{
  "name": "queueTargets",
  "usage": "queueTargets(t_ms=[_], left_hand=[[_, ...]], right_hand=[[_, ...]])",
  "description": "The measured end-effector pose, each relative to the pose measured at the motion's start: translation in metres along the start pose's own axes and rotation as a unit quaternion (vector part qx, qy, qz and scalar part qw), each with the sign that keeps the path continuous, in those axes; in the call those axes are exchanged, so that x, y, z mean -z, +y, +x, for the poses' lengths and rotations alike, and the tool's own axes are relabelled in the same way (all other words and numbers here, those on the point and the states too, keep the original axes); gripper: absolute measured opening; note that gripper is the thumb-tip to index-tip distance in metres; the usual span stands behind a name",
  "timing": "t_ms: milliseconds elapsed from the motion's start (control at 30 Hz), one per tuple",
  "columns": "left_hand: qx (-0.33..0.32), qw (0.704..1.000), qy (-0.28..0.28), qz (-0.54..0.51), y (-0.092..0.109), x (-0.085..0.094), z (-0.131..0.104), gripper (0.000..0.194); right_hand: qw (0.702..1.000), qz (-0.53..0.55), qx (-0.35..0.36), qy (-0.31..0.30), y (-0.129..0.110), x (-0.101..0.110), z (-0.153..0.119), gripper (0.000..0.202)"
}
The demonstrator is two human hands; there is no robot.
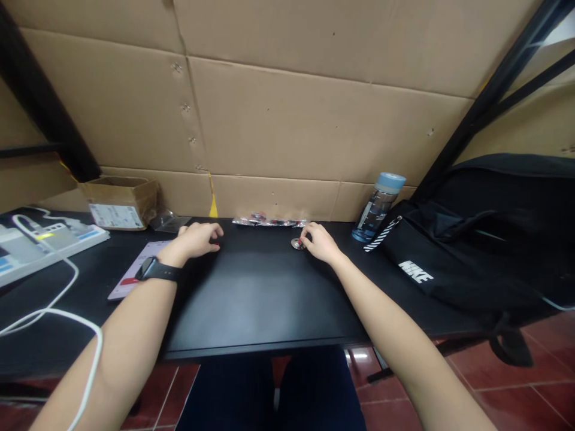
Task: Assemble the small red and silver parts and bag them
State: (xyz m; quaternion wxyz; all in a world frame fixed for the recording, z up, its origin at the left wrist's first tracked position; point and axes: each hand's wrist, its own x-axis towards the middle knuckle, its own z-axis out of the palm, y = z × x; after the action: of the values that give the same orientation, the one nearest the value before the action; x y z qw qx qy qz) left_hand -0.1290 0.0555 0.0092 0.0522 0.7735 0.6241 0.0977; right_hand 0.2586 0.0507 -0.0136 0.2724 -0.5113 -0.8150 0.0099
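My right hand (318, 241) pinches a small round silver disc (296, 243) at the back of the black table. A red bit shows on the disc between the fingertips, and the disc seems to rest on the tabletop. Off to the left, my left hand (197, 238) hovers low over the table, its fingers curved and apart. By its thumb tip is a tiny red spot (217, 244), too small to name. Between and behind the hands lies a row of small items in clear plastic wrap (269, 221), with red and dark bits inside.
A phone (130, 281) lies under my left wrist. Farther left are a cardboard box (120, 200), a clear plastic bag (168, 221) and a power strip (54, 245) with white cables. On the right stand a blue-capped bottle (377, 209) and a black backpack (471, 239). Cardboard walls the back.
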Motion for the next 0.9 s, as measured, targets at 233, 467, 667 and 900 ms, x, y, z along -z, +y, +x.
queueTargets(t_ms=[233, 467, 667, 900], left_hand=[[0.087, 0.996, -0.029, -0.006, -0.006, 0.0, 0.0, 0.015], [0.028, 0.999, 0.019, 0.009, 0.007, -0.013, 0.001, 0.015], [-0.078, 0.99, 0.07, -0.095, 0.057, -0.017, -0.005, 0.013], [-0.171, 0.953, 0.068, -0.243, 0.1, -0.026, -0.015, 0.016]], right_hand=[[0.991, -0.034, -0.033, -0.126, 0.039, 0.041, -0.007, 0.04], [0.974, 0.041, -0.084, -0.205, 0.062, 0.052, -0.01, 0.057], [0.975, 0.029, -0.099, -0.196, 0.052, 0.041, -0.008, 0.043], [0.988, -0.008, -0.044, -0.145, 0.044, 0.046, -0.008, 0.035]])
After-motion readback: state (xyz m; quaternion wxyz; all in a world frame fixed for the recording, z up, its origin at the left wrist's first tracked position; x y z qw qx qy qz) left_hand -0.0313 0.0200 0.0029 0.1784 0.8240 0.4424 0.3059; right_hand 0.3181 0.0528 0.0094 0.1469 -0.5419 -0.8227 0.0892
